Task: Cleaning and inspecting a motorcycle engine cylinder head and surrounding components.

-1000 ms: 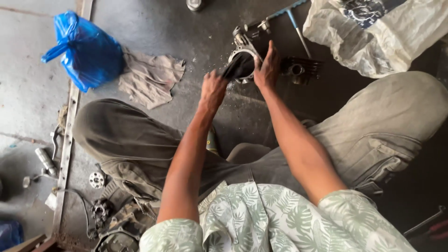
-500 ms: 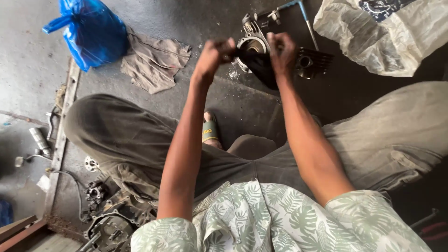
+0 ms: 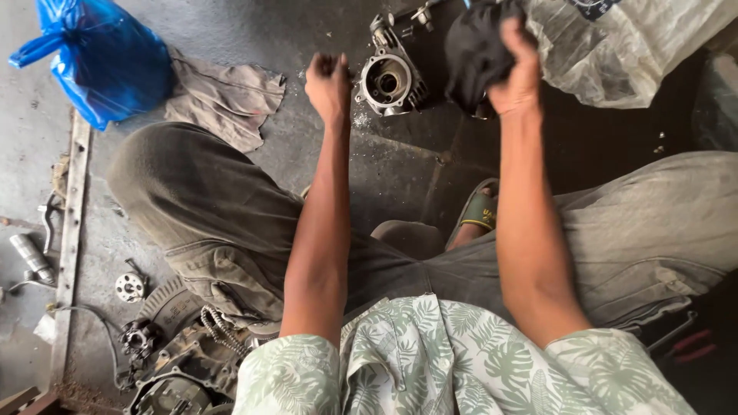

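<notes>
Cast-metal engine cylinder (image 3: 388,77) sits on the concrete floor (image 3: 400,173), likely heavy, rigid, oily; I note left hand (image 3: 329,83) clenched beside its rim, right hand (image 3: 516,77) bunching a soft black rag (image 3: 477,50).

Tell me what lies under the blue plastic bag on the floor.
A crumpled grey rag spreads out from beneath the blue plastic bag at its right side, on the concrete floor. How far the rag runs under the bag, and anything else beneath it, is covered.
</notes>
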